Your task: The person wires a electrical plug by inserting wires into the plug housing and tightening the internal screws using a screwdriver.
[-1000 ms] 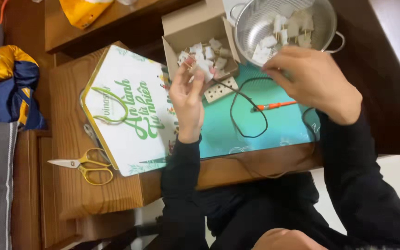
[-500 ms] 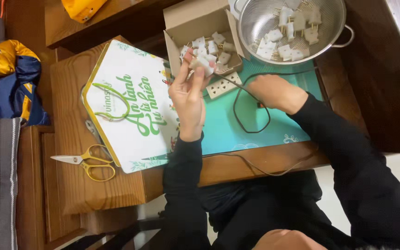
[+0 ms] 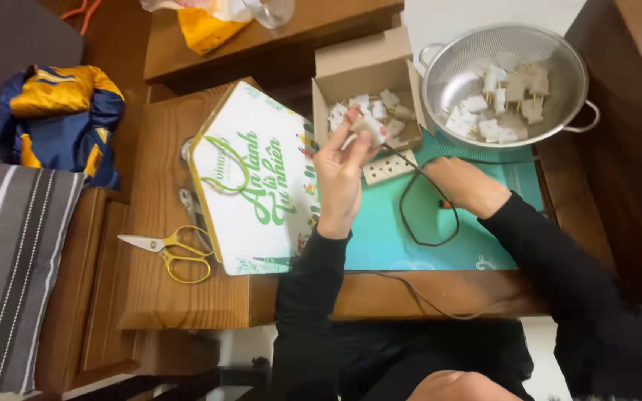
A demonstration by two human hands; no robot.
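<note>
— White plastic, that small plug adapter (image 3: pixel 368 128) we pinch in our left hand (image 3: pixel 343 167); we judge it light, stiff and a little slick, so the flat body is the place to hold, not the metal prongs.

— Agreed. Our left grip is closed on it between fingertips and thumb, raised just above the open brown cardboard box (image 3: pixel 365 93) of similar white pieces.

— And our right hand (image 3: pixel 466 184)?

— It rests on the teal mat (image 3: pixel 484 238) over the wooden table (image 3: pixel 187 297), beside the thin black cable (image 3: pixel 429 212) and near the white power strip (image 3: pixel 388 168). Whether that grip holds anything, we cannot tell.

— So the adapter sits well apart from our right hand?

— Near, but not touching. More pieces lie in the round steel mesh colander (image 3: pixel 507 82) beyond, and yellow-handled scissors (image 3: pixel 172 251) lie off to the left.
</note>
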